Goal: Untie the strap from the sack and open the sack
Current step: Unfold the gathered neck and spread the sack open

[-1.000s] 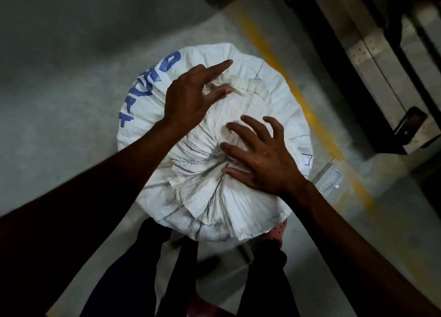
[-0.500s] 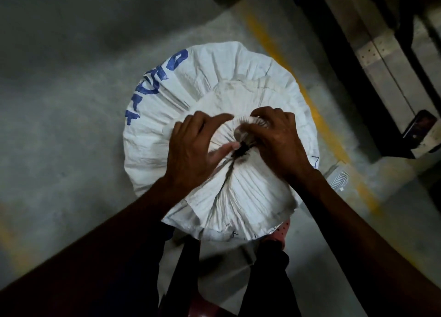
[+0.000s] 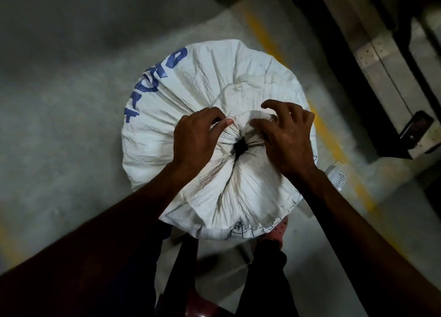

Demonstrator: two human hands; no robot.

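Standing upright on the grey floor (image 3: 59, 101), the white sack (image 3: 202, 82) has its gathered mouth puckered around a small dark opening at centre. The left hand (image 3: 194, 140) pinches folds at 9 o'clock of that opening and the right hand (image 3: 290, 137) grips fabric at 3 o'clock, while a yellow floor line (image 3: 260, 32) runs past at 1 o'clock.

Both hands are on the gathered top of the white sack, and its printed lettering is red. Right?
Not quite. The head view shows both the left hand and the right hand on the gathered top of the white sack, but its lettering is blue.
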